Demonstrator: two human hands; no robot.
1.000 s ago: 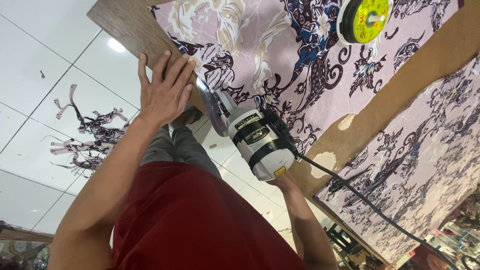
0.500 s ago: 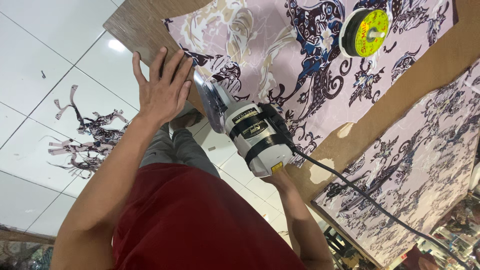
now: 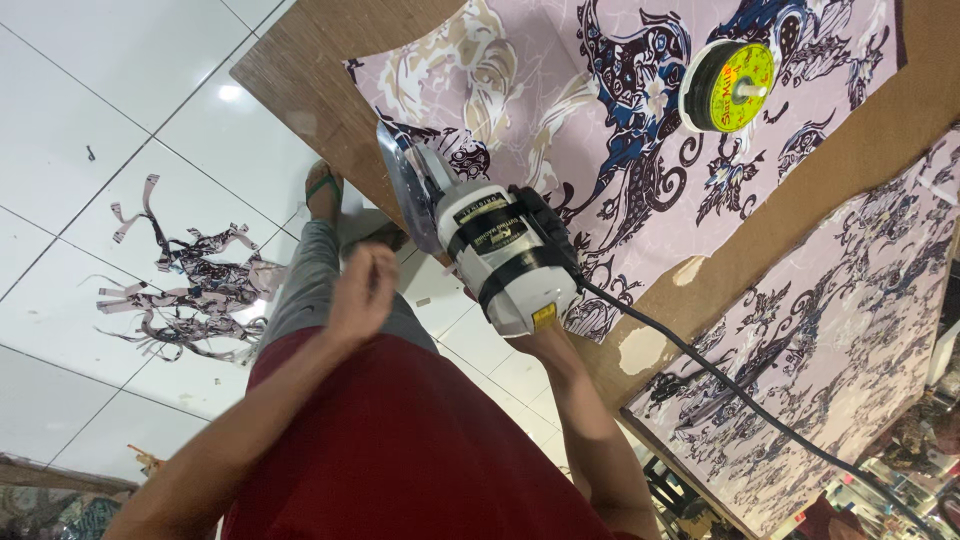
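Fabric [image 3: 600, 130] could be snagging: right hand [image 3: 545, 340] is gripping the cutter [image 3: 500, 255] at the edge while left hand [image 3: 362, 295], loosely curled, is hovering off it.

**Colours and patterns at the cutting bench**

The cloth [image 3: 620, 130] was pale lilac, printed with dark purple and blue swirls and a tan-and-cream motif. The bench [image 3: 320, 90] showed brown. The cutting machine [image 3: 505, 255] was white with black bands, a small yellow label and a silvery blade guard; its cable [image 3: 740, 385] was black. The spool [image 3: 728, 87] had a yellow-green face and a black rim. The floor [image 3: 90, 90] was glossy white tile, strewn with lilac-patterned scraps [image 3: 185, 290]. The shirt [image 3: 400, 450] was red, the trousers [image 3: 310, 290] grey, the sandal strap [image 3: 322, 183] green.
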